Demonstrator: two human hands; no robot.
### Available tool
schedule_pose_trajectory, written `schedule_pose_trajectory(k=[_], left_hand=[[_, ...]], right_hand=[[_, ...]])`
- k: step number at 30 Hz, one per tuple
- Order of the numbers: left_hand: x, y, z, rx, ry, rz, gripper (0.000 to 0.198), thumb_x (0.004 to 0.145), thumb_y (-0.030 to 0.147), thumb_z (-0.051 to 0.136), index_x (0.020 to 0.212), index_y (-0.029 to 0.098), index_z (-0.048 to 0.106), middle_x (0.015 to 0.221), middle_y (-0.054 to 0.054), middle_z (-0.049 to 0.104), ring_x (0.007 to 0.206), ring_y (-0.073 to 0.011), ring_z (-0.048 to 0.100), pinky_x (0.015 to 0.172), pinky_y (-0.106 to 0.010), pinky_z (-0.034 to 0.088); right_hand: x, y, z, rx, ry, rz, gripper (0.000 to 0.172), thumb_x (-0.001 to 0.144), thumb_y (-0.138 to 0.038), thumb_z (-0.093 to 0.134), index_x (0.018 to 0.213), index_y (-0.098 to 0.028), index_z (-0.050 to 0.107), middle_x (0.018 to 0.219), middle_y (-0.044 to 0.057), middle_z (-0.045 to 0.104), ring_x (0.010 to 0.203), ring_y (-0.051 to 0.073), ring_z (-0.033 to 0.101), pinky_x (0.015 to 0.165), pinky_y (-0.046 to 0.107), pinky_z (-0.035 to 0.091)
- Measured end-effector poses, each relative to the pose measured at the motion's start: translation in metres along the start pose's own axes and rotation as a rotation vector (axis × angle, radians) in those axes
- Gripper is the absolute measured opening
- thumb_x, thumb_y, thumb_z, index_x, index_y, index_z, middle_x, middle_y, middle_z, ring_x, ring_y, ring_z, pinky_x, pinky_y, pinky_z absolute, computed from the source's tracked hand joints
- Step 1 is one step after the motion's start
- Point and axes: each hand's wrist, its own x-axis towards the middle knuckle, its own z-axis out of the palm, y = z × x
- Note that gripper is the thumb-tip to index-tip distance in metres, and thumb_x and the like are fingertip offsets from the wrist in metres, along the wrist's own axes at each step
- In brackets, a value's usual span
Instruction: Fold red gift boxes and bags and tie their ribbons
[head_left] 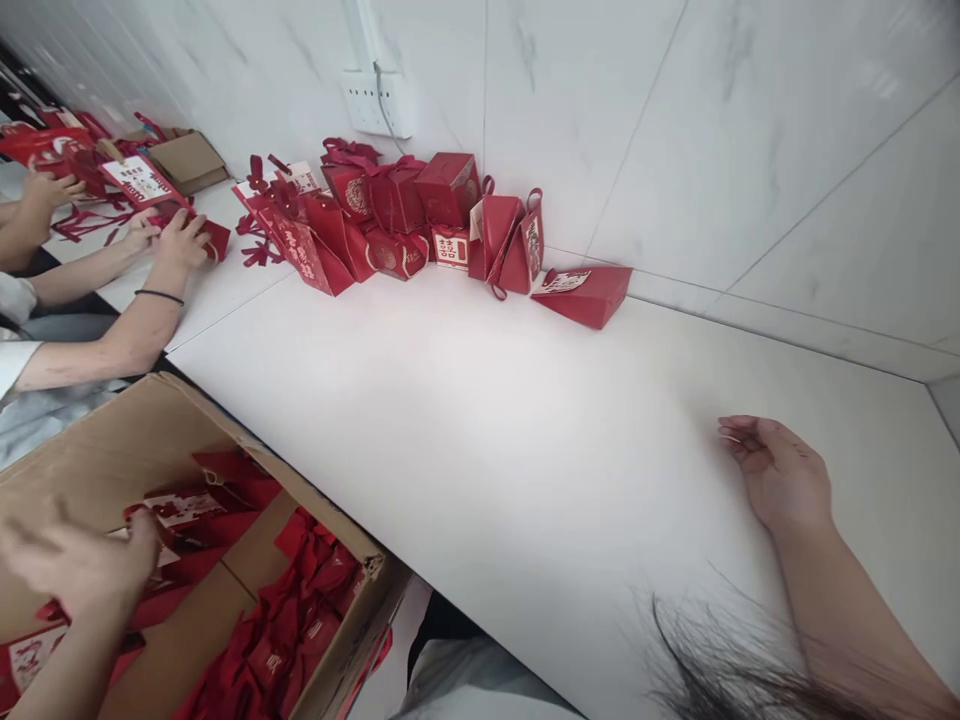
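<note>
Strands of dark hair (690, 650) are seen nearest the camera, hanging across the lower right. Beyond them, the right hand (784, 475) is rested on the white table (487, 430), its fingers loosely curled, with nothing seen in its grasp. Over the open cardboard carton (112, 430), the left hand (90, 555) is spread wide and blurred; no box is seen gripped, and whether one is touched cannot be told.

Red gift boxes (217, 530) are held in the carton, beside a tangle of red ribboned pieces (285, 620). The step in hand is judged to be work at the carton, either reaching in or letting go; which of the two cannot be settled. For a box to be taken, the spread fingers would need to be closed on it, with its ribbons kept free.

The carton's near-table rim is set just beside the table edge, so any lift across would have to be raised over it. Broad tabletop is offered between the right hand and the red box row (450, 190) by the wall. Leftward, room is limited by a co-worker's hands (180, 245).
</note>
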Motion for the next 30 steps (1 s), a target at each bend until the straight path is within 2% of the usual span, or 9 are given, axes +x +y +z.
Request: schedule_pose_trajectory(k=[3, 5, 8, 13, 17, 20, 22, 24, 30], left_hand=[[0.021, 0.054, 0.015, -0.019, 0.246, 0.259, 0.08, 0.086, 0.052, 0.057, 0.153, 0.019, 0.03, 0.158, -0.016, 0.033, 0.142, -0.042, 0.037, 0.111, -0.063, 0.039], [0.027, 0.109, 0.021, -0.032, 0.355, 0.609, 0.068, 0.086, 0.046, 0.06, 0.145, 0.016, 0.043, 0.166, -0.016, 0.012, 0.151, -0.0397, 0.022, 0.119, -0.058, 0.029], [0.025, 0.205, 0.02, -0.103, 0.401, 0.965, 0.057, 0.089, 0.038, 0.062, 0.139, 0.016, 0.047, 0.165, -0.019, 0.011, 0.153, -0.035, 0.02, 0.122, -0.052, 0.026], [0.014, 0.359, 0.03, -0.322, 0.163, 1.169, 0.05, 0.095, 0.042, 0.053, 0.14, 0.019, 0.046, 0.164, -0.015, 0.019, 0.153, -0.0323, 0.023, 0.121, -0.053, 0.027], [-0.001, 0.478, 0.071, -0.425, -0.092, 1.183, 0.047, 0.097, 0.04, 0.05, 0.136, 0.014, 0.053, 0.146, -0.015, 0.052, 0.138, -0.0272, 0.046, 0.117, -0.043, 0.037], [-0.018, 0.556, 0.109, -0.4, -0.177, 1.053, 0.049, 0.098, 0.043, 0.048, 0.136, 0.014, 0.054, 0.141, -0.013, 0.057, 0.131, -0.0283, 0.054, 0.113, -0.044, 0.041], [-0.028, 0.591, 0.135, -0.353, -0.176, 0.916, 0.058, 0.095, 0.043, 0.054, 0.143, 0.01, 0.047, 0.149, -0.017, 0.05, 0.141, -0.0312, 0.044, 0.118, -0.046, 0.035], [-0.034, 0.608, 0.159, -0.344, -0.18, 0.853, 0.058, 0.094, 0.037, 0.056, 0.144, 0.008, 0.047, 0.151, -0.021, 0.048, 0.142, -0.0354, 0.041, 0.119, -0.055, 0.031], [-0.037, 0.59, 0.193, -0.41, -0.078, 0.988, 0.047, 0.097, 0.02, 0.045, 0.143, 0.02, 0.051, 0.149, -0.011, 0.053, 0.142, -0.0266, 0.044, 0.124, -0.056, 0.018]], right_hand=[[0.001, 0.0, -0.001, -0.009, -0.057, 0.013, 0.028, 0.075, -0.039, 0.078, 0.081, -0.012, 0.075, 0.089, 0.011, 0.073, 0.08, 0.017, 0.067, 0.071, 0.029, 0.054], [0.002, 0.001, -0.001, -0.015, -0.08, 0.023, 0.031, 0.075, -0.044, 0.079, 0.083, -0.014, 0.076, 0.091, 0.009, 0.073, 0.081, 0.017, 0.067, 0.072, 0.028, 0.055], [0.003, 0.001, 0.0, -0.015, -0.108, 0.036, 0.036, 0.074, -0.052, 0.079, 0.083, -0.017, 0.076, 0.092, 0.007, 0.074, 0.082, 0.016, 0.067, 0.071, 0.027, 0.056], [0.005, -0.002, 0.005, -0.021, -0.161, 0.052, 0.037, 0.076, -0.055, 0.078, 0.084, -0.019, 0.077, 0.094, 0.006, 0.073, 0.083, 0.014, 0.066, 0.073, 0.026, 0.056], [0.006, -0.005, 0.007, 0.01, -0.186, 0.054, 0.036, 0.077, -0.056, 0.076, 0.083, -0.021, 0.077, 0.095, 0.005, 0.073, 0.084, 0.014, 0.065, 0.075, 0.026, 0.055], [0.008, -0.008, 0.008, 0.083, -0.181, 0.064, 0.033, 0.076, -0.055, 0.077, 0.081, -0.023, 0.077, 0.094, 0.005, 0.072, 0.085, 0.016, 0.065, 0.075, 0.028, 0.056], [0.01, -0.009, 0.008, 0.112, -0.188, 0.078, 0.031, 0.077, -0.054, 0.077, 0.081, -0.023, 0.077, 0.095, 0.006, 0.072, 0.087, 0.016, 0.065, 0.076, 0.028, 0.056], [0.011, -0.009, 0.009, 0.125, -0.193, 0.087, 0.03, 0.078, -0.053, 0.076, 0.081, -0.023, 0.077, 0.096, 0.005, 0.072, 0.087, 0.016, 0.065, 0.077, 0.028, 0.055], [0.012, -0.009, 0.012, 0.129, -0.223, 0.092, 0.03, 0.081, -0.053, 0.073, 0.082, -0.023, 0.077, 0.098, 0.006, 0.072, 0.088, 0.017, 0.064, 0.08, 0.029, 0.054]])
